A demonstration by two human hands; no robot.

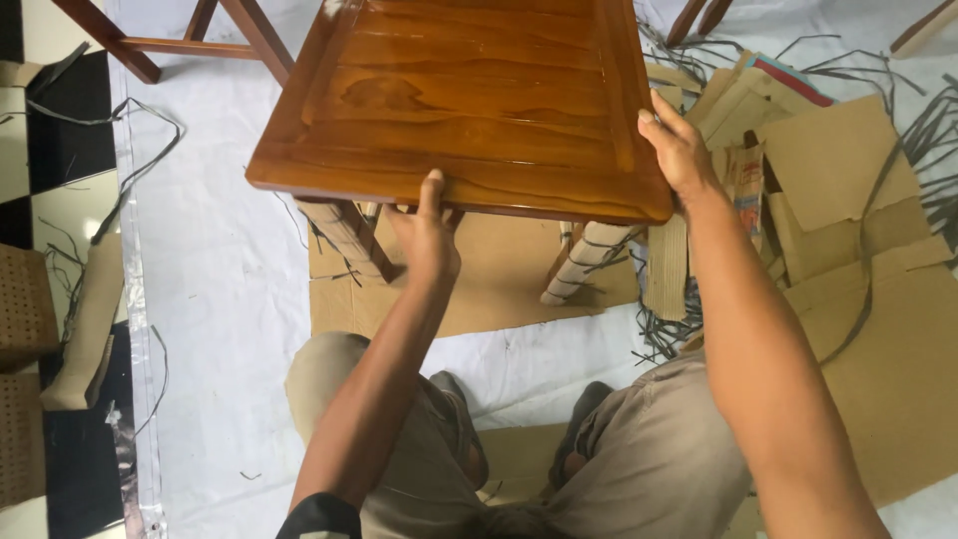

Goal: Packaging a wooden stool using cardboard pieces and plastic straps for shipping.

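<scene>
The small square table of shiny brown wood (469, 100) is held up by its top, with its legs over a flat brown cardboard sheet (499, 274) on the white floor cover (220, 289). The left hand (427, 235) is closed on the near edge, thumb on top and fingers under. The right hand (679, 150) is laid along the right edge near the near right corner; how far its fingers curl under cannot be seen. The top is smooth, so it could slip and drop on the knees below. Two legs are wrapped in paper bands (589, 262), which could be torn or could snag on the loose grey straps (664, 329). To the right, room is taken by a cardboard pile (848, 180). To the left the cover is open, though another wooden frame (180, 40) stands close at the far left.
</scene>
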